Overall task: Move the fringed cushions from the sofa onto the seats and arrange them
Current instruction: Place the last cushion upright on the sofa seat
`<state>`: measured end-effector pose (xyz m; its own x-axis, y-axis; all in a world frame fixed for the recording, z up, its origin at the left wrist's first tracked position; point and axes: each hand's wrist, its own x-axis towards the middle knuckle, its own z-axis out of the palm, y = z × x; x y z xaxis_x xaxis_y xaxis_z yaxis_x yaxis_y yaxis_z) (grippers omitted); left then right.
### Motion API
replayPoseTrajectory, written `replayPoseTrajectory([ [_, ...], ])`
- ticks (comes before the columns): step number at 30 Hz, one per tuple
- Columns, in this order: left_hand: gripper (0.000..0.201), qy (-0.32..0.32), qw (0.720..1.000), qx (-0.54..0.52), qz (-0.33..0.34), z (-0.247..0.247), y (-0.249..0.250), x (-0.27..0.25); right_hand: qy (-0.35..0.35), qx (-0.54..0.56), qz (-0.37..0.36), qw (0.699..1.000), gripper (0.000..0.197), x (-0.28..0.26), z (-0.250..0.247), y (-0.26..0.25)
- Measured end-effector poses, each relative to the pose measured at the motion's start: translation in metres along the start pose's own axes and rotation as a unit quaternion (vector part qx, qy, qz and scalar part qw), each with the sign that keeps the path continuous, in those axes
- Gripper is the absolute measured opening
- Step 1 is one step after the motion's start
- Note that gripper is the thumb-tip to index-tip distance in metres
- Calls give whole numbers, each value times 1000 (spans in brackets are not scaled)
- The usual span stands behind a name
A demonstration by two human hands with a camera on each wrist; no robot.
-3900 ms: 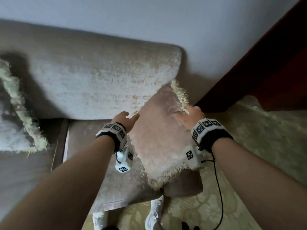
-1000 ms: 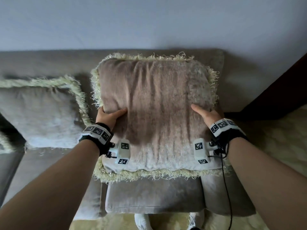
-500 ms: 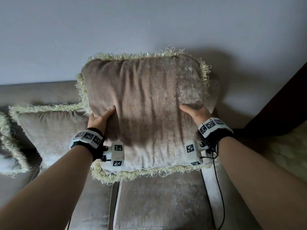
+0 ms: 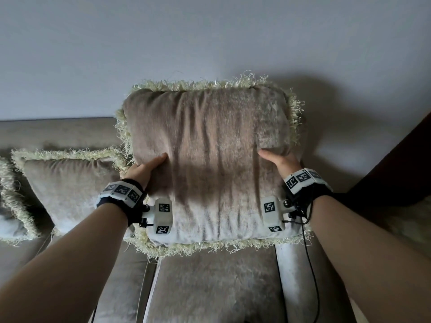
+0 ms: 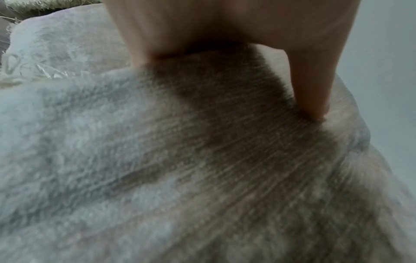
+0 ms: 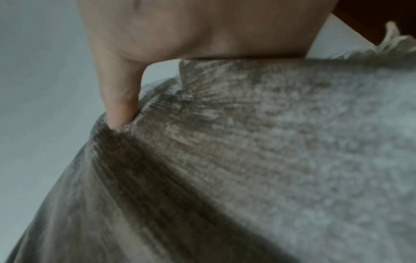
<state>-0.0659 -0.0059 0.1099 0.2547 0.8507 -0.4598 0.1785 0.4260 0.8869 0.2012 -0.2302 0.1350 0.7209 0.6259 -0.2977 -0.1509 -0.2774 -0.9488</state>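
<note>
The fringed cushion (image 4: 207, 164) is held upright in the air above the right end of the sofa (image 4: 210, 287), its pale fringe standing against the grey wall (image 4: 210, 38) behind. The left hand (image 4: 145, 170) clamps its left edge and the right hand (image 4: 281, 160) its right edge, each thumb lying across the front face and the remaining fingers hidden behind the fabric, so both grips are closed on the cushion.

Only the head view shows the wider setting: a second fringed cushion (image 4: 70, 190) leans against the sofa back just left of the held one, with the edge of a third cushion (image 4: 11, 206) at the frame's left border, and a dark wooden panel (image 4: 396, 164) stands to the right.

The left wrist view is blurred, but it shows the left thumb (image 5: 313, 85) pressing a dent into the plush weave, with the other cushion's fringe in the upper left corner. The right wrist view shows the right thumb (image 6: 119, 99) dug into the fabric, creases radiating from its tip, a detail the head view does not resolve.
</note>
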Motion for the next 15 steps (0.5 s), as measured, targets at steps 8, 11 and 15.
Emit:
replayPoseTrajectory([
  [8, 82, -2, 1000, -24, 4, 17, -25, 18, 76, 44, 6, 996, 84, 23, 1, 34],
  [11, 98, -36, 999, -3, -21, 16, -41, 35, 93, 19, 51, 994, 106, 29, 9, 52],
  [15, 18, -61, 997, 41, -25, 15, -65, 57, 104, -27, 98, 989, 110, 32, 23, 75],
])
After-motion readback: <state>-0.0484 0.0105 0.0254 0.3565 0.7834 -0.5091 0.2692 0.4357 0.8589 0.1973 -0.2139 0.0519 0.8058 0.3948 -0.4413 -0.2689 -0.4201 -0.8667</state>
